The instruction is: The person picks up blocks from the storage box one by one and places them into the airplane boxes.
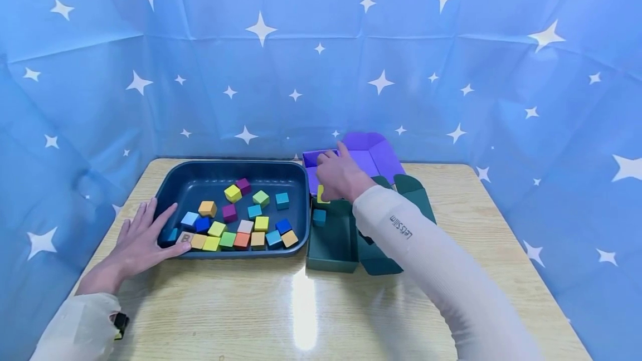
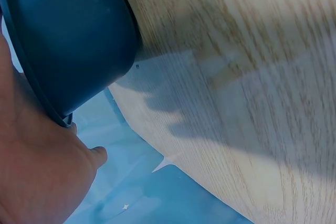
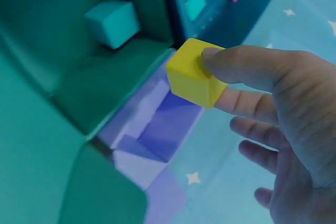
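Observation:
Between thumb and finger my right hand pinches a yellow cube, held above where the open purple box and the green box meet. Inside the green box lies a teal cube. My left hand rests on the left rim of a dark blue tray, fingers spread, with the thumb beside a cube marked B. Many coloured cubes lie in the tray, among them an orange cube and a magenta cube.
Both boxes stand to the right of the tray with their lids folded open. The wooden table carries everything. A blue curtain with white stars hangs behind and along both sides.

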Demonstrator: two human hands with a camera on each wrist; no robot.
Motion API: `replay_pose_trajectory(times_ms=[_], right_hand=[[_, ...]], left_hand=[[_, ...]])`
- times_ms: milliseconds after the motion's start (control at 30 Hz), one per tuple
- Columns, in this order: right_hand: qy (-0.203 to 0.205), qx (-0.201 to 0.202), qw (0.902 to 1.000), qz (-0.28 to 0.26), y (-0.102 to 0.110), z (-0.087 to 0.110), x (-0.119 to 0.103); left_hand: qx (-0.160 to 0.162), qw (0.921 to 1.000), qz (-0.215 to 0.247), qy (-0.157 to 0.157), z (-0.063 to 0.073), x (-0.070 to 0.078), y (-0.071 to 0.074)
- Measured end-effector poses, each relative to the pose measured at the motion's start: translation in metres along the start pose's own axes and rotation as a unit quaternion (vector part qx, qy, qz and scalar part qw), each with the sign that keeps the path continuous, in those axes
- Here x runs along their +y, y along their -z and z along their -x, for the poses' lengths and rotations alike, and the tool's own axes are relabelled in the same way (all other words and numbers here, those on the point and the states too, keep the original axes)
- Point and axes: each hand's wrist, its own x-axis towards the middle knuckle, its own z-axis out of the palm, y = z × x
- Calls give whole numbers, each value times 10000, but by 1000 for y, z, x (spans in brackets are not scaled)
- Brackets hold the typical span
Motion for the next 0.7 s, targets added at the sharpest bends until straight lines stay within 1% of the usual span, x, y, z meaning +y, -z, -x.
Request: replay_pose_trajectory(times_ms=[300, 400, 600, 700], right_hand=[[8, -280, 9992, 272, -24, 7, -3], [34, -262, 9992, 310, -31, 7, -5], [13, -98, 9995, 307, -43, 7, -7], [-5, -103, 9994, 337, -49, 6, -8]], left_hand=[[38, 10000, 17, -7, 0, 1, 0], [55, 10000, 24, -28, 1, 1, 0], [66, 10000, 54, -40, 1, 1, 0], [69, 9999, 66, -44, 1, 1, 0]])
